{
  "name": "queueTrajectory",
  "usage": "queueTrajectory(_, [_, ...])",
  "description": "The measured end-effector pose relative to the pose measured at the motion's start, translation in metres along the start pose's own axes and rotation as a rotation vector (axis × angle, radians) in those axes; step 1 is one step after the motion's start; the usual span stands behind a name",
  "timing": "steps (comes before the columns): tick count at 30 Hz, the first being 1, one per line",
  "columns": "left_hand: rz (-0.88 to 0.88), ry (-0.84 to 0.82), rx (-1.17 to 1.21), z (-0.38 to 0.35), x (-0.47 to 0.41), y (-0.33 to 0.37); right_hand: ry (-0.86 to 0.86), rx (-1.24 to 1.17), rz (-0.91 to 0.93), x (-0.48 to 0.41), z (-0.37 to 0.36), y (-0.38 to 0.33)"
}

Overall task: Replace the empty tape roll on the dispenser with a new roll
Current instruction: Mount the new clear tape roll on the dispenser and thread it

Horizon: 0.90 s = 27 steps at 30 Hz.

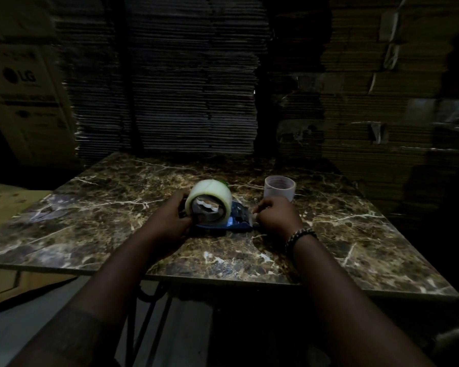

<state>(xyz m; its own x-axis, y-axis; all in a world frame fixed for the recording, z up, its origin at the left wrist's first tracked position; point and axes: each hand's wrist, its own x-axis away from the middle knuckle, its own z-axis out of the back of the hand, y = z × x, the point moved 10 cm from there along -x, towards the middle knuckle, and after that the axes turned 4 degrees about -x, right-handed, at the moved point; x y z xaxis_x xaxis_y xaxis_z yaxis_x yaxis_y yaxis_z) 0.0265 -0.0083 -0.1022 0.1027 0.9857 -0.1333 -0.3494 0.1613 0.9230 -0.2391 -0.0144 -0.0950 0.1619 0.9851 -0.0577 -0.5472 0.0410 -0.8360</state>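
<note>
A full roll of clear tape (210, 193) stands on its edge over a blue tape dispenser (237, 225) that lies flat on the marble table (90, 207). My left hand (174, 217) grips the roll from its left side. My right hand (274, 215) rests closed on the dispenser's right end, a beaded bracelet on its wrist. The empty cardboard core (279, 190) stands upright on the table just behind my right hand. How the roll sits on the dispenser's hub is hidden by the roll itself.
Tall stacks of flattened cardboard (196, 88) rise right behind the table. A printed carton (29, 102) leans at the far left. More cardboard (382, 102) fills the right side. The scene is dim.
</note>
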Motion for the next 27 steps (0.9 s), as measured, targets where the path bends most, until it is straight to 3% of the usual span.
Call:
queueTrajectory(7, [0.035, -0.058, 0.084, -0.001, 0.000, -0.005, 0.025, -0.018, 0.065, -0.003, 0.000, -0.001])
queueTrajectory(12, [0.015, -0.085, 0.062, -0.003, 0.002, -0.003, -0.180, -0.223, 0.027, 0.002, -0.017, 0.001])
queueTrajectory(15, [0.010, -0.072, 0.043, -0.002, 0.002, -0.002, -0.266, -0.144, 0.074, 0.004, -0.021, -0.002])
queueTrajectory(21, [0.011, -0.047, -0.012, 0.001, 0.000, -0.004, -0.174, 0.005, 0.159, 0.005, -0.017, -0.005])
queueTrajectory(27, [-0.040, 0.009, -0.149, -0.003, -0.008, 0.001, -0.119, -0.012, 0.157, 0.004, -0.005, -0.013])
